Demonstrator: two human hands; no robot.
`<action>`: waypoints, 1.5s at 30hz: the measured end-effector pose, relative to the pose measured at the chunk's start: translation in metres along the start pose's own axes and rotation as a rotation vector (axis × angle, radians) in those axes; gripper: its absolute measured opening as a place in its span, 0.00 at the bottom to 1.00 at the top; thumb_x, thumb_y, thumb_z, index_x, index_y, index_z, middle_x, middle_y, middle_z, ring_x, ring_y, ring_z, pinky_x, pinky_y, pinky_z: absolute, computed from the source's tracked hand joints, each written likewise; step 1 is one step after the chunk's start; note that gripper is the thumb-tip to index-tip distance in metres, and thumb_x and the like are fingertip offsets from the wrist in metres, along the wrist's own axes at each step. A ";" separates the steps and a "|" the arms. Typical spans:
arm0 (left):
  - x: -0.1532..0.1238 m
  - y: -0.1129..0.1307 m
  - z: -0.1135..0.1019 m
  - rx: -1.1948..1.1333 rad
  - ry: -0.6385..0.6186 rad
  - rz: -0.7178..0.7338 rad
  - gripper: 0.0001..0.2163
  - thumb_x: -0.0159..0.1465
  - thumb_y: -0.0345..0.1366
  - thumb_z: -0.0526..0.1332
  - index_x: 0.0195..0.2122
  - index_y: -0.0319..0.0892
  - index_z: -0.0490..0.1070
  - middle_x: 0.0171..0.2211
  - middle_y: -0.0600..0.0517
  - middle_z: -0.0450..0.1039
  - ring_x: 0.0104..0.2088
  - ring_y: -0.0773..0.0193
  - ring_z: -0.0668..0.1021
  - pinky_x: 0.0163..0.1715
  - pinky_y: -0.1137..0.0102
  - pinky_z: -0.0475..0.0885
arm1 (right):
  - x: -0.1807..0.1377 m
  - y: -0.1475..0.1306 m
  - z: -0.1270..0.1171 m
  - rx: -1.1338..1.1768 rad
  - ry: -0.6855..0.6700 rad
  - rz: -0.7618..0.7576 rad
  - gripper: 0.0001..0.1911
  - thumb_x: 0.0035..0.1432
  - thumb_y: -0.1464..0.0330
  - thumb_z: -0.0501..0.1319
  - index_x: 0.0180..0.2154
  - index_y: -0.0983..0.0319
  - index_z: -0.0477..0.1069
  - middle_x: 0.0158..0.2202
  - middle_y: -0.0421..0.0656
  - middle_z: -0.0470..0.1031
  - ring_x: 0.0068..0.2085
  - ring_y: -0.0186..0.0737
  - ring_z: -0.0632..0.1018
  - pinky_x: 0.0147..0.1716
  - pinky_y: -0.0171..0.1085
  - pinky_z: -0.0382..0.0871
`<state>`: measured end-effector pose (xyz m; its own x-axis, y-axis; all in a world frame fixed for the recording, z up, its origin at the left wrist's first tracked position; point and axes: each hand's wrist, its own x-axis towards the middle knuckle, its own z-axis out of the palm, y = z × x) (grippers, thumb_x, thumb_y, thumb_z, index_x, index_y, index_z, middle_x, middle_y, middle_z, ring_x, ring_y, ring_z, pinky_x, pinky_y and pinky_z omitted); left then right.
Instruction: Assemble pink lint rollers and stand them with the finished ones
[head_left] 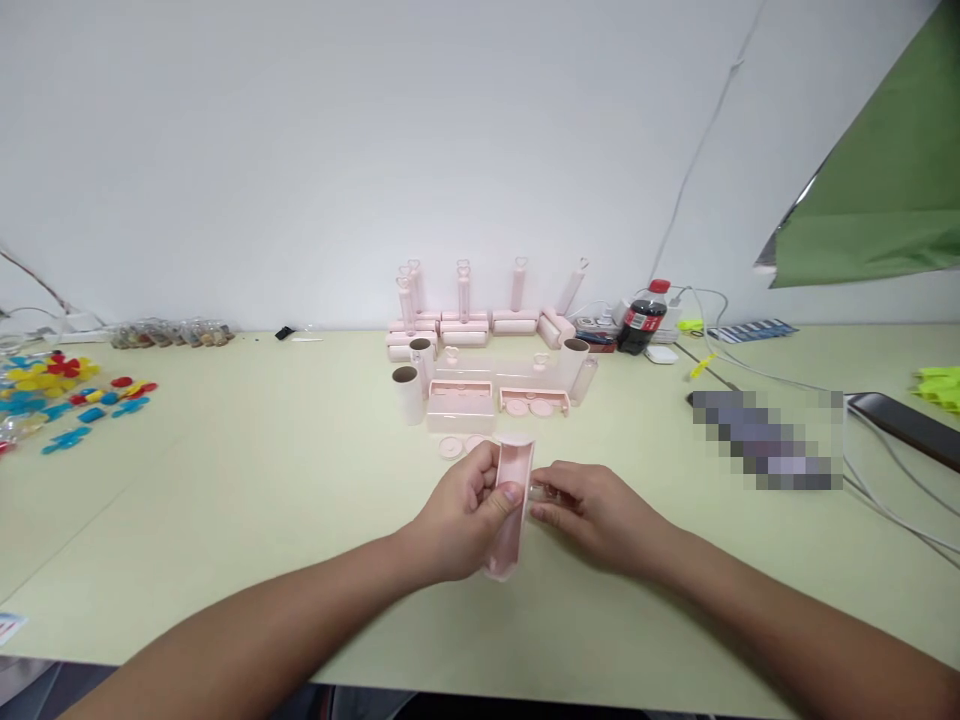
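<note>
My left hand [469,515] is closed around a pink lint roller housing [512,530], a hollow half-round shell held upright, its open side towards me. The thumb presses inside the shell. At its right side, my right hand [592,505] pinches a small clear plastic piece [541,492] against the shell; the fingers partly hide it, and I cannot tell whether it is joined on. Just beyond lie round pink end caps [451,447]. Further back are another pink housing [534,398], a housing with a clear cover [460,405] and paper-core sticky rolls [407,395].
Several assembled lint rollers [463,325] stand by the wall. To their right are a cola bottle [643,318], a white charger [661,355], cables [787,380] and a phone [907,425]. Colourful plastic pieces [64,385] lie at the left, near bagged items [172,333].
</note>
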<state>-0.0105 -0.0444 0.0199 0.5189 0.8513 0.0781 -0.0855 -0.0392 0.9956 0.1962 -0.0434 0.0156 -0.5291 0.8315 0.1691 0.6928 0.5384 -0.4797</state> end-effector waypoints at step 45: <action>0.031 0.013 -0.080 1.527 -0.134 0.262 0.09 0.60 0.25 0.56 0.36 0.42 0.74 0.31 0.49 0.74 0.34 0.60 0.73 0.36 0.67 0.65 | 0.050 -0.063 0.057 -0.268 -0.278 -0.169 0.27 0.67 0.60 0.48 0.55 0.77 0.66 0.65 0.70 0.52 0.67 0.72 0.48 0.61 0.65 0.47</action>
<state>-0.0631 0.0236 0.0307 0.7050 0.6877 0.1736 0.6904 -0.7214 0.0537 0.0983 -0.0438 0.0052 -0.7327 0.6798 -0.0298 0.6685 0.7110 -0.2180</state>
